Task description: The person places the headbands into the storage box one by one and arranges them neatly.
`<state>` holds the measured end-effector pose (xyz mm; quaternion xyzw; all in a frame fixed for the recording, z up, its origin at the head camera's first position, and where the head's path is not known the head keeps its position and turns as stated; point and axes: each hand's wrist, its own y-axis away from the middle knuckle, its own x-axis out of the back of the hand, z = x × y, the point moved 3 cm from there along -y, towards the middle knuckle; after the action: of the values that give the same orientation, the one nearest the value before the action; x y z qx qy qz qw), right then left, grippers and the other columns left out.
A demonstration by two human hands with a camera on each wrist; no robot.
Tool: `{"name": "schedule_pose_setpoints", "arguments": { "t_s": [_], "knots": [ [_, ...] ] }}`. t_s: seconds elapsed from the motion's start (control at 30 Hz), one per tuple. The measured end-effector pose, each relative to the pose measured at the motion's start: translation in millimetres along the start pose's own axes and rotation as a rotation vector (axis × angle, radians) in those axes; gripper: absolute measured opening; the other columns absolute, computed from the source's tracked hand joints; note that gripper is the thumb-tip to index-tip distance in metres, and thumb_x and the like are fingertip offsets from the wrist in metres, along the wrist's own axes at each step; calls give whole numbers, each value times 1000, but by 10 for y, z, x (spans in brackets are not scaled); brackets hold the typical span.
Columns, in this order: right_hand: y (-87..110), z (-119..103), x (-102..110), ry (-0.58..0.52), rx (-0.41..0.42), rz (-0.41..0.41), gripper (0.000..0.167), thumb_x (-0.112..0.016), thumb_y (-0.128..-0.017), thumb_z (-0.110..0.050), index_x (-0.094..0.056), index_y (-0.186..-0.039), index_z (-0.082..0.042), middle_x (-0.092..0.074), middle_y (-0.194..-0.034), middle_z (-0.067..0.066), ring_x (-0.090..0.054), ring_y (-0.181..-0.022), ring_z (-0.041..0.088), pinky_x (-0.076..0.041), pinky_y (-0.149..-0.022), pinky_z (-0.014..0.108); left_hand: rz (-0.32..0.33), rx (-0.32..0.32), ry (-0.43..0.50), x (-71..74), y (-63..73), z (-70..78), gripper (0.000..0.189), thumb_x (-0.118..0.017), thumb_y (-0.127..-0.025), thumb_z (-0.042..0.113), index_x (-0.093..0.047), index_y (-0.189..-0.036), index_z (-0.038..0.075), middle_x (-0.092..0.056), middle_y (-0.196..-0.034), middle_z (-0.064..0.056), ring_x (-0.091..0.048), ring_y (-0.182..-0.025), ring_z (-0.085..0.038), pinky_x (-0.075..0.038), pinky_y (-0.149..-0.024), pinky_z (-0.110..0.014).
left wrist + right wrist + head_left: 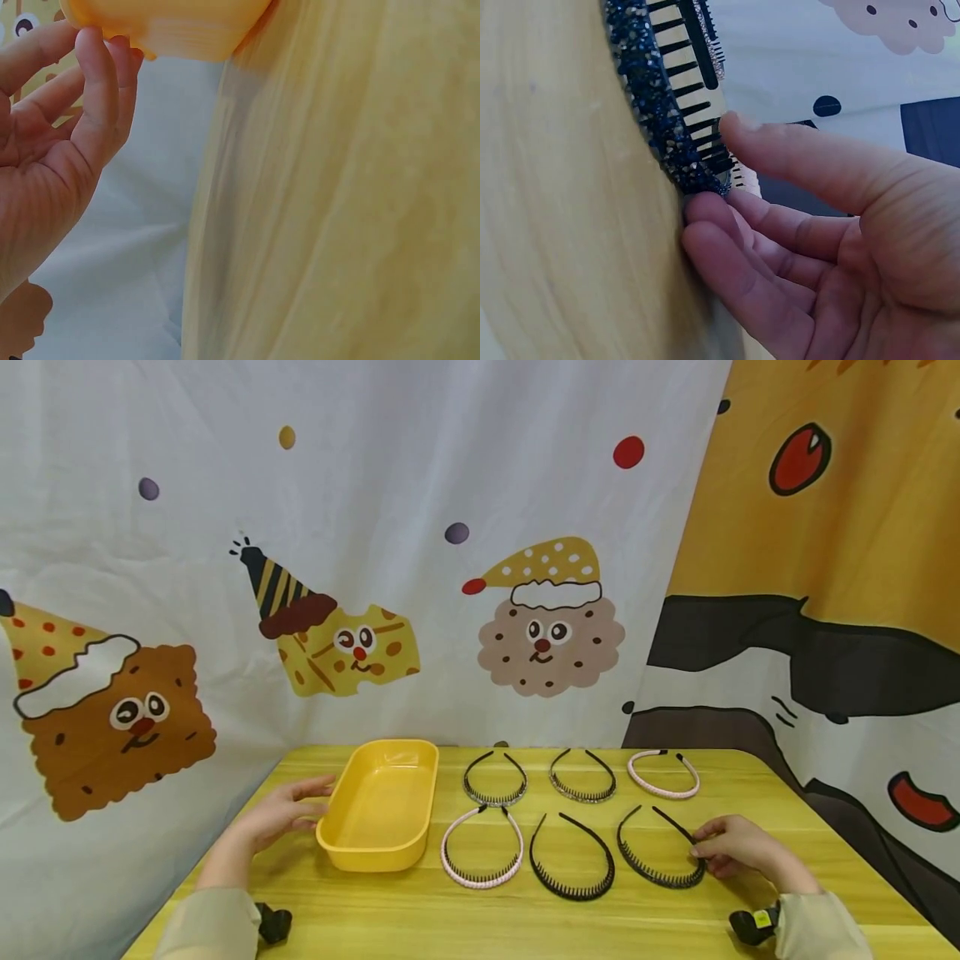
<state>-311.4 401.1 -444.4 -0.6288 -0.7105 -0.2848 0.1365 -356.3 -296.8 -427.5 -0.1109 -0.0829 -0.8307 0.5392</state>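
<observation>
Backdrop: pale cloth (390, 460) printed with party-hatted biscuit and cheese characters; a large orange, black and white figure fills its right side. Before it, a yellow wood-grain table (480, 931).

Yellow tray (384, 806) on the table's left half. Left hand (281, 814) at its left side, fingers loosely bent and spread, tips touching the outer wall; no closed grip.

Right of the tray, two rows of headbands. Back row: two glittery dark ones, then a pink one (663, 792). Front row: pink toothed band (482, 883) nearest the tray, plain black band (573, 893) in the middle, dark beaded headband (663, 881) at the right end, teeth inward.

Right hand (738, 843) pinches the beaded band's right side, thumb above, fingertips beneath, the hand only partly closed. Light sleeves on both arms.
</observation>
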Motion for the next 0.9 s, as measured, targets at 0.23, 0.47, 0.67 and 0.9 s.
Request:
{"name": "schedule_pose_setpoints", "arguments": {
  "t_s": [0.23, 0.47, 0.67, 0.9],
  "knots": [
    [-5, -39, -27, 35, -7, 8, 44, -75, -82, -10, -56, -111, 17, -61, -79, 9, -61, -68, 21, -56, -62, 37, -26, -5, 15, -28, 20, 18, 67, -57, -96, 5, -19, -150, -10, -22, -147, -39, -48, -123, -44, -51, -90, -41],
    [-3, -68, -46, 57, -7, 25, 41, -73, -81, -8, -58, -111, 16, -61, -79, 8, -61, -67, 21, -56, -61, 37, -41, -10, 13, -24, 12, -1, 66, -56, -97, 6, -19, -150, -11, -24, -147, -38, -50, -122, -40, -52, -90, -40],
    [-6, -82, -46, 60, 4, 51, 40, -72, -82, -7, -60, -111, 16, -62, -77, 8, -61, -65, 21, -56, -60, 38, -50, -20, 23, -6, 0, -22, 66, -57, -97, 6, -20, -150, -9, -25, -147, -37, -54, -118, -34, -52, -89, -40],
    [-5, -87, -37, 73, -9, 102, 36, -71, -81, -8, -64, -108, 15, -63, -75, 6, -61, -64, 20, -56, -60, 37, -55, -12, 21, 1, -13, -48, 68, -58, -98, 10, -19, -151, -8, -23, -149, -36, -55, -118, -28, -52, -90, -40]
  ]
}}
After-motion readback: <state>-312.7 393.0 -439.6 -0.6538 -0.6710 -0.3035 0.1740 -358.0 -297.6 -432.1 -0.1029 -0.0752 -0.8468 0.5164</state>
